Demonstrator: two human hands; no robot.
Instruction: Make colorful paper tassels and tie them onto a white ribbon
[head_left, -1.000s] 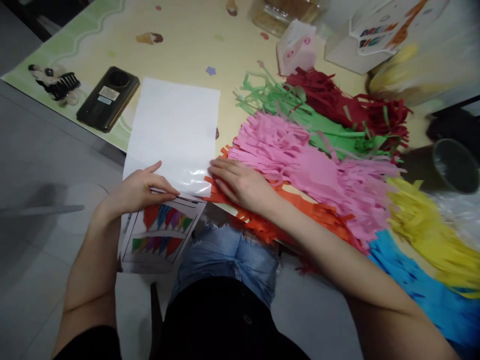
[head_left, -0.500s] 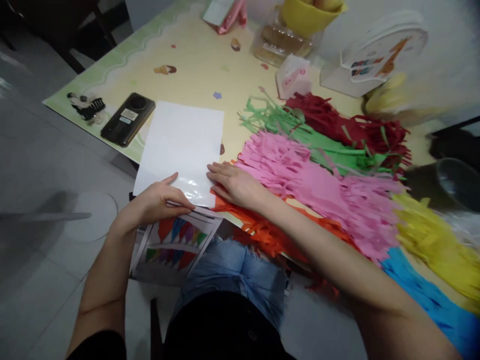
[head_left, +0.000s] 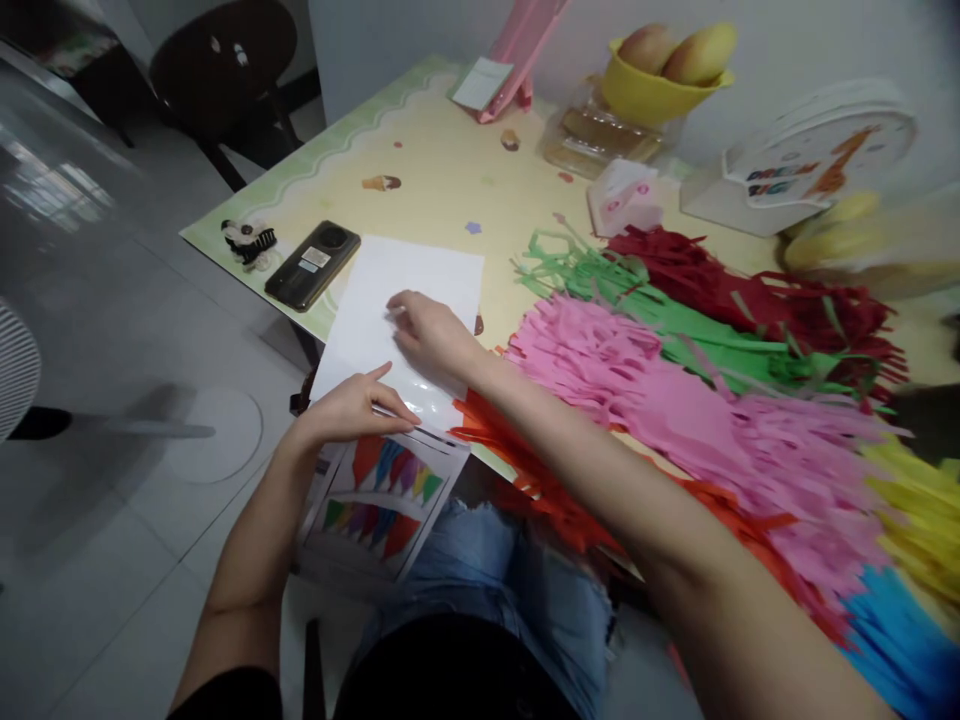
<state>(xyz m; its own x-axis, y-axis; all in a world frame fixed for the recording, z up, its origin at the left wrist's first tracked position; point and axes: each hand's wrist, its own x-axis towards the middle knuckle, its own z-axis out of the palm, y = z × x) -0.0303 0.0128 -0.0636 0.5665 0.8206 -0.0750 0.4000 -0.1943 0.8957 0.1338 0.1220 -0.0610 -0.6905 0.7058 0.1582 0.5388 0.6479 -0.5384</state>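
A white sheet (head_left: pixel 409 265) with a shiny, clear film over its near part lies at the table's front edge. From that edge hangs a printed plastic packet (head_left: pixel 375 525) showing rows of coloured bunting flags. The tips of my left hand (head_left: pixel 349 408) pinch the packet's upper border, one finger sticking up. Over the sheet is my right hand (head_left: pixel 431 335), its fingers loosely bent and apart, holding nothing that I can see. Whether it touches the sheet is unclear. Orange fringed paper (head_left: pixel 480 425) lies under my right forearm.
Left of the sheet lie a phone (head_left: pixel 313 265) and a black hair claw (head_left: pixel 251 243). Fringed bundles in pink (head_left: pixel 652 380), green (head_left: pixel 705 350), red (head_left: pixel 750 285), yellow (head_left: pixel 922 510) and blue (head_left: pixel 900 630) cover the right side. A yellow bowl (head_left: pixel 626 90) holds fruit at the back.
My right hand has moved left, from the sheet's right edge to over its middle. My left hand keeps its pinch on the packet's border. The camera view has shifted.
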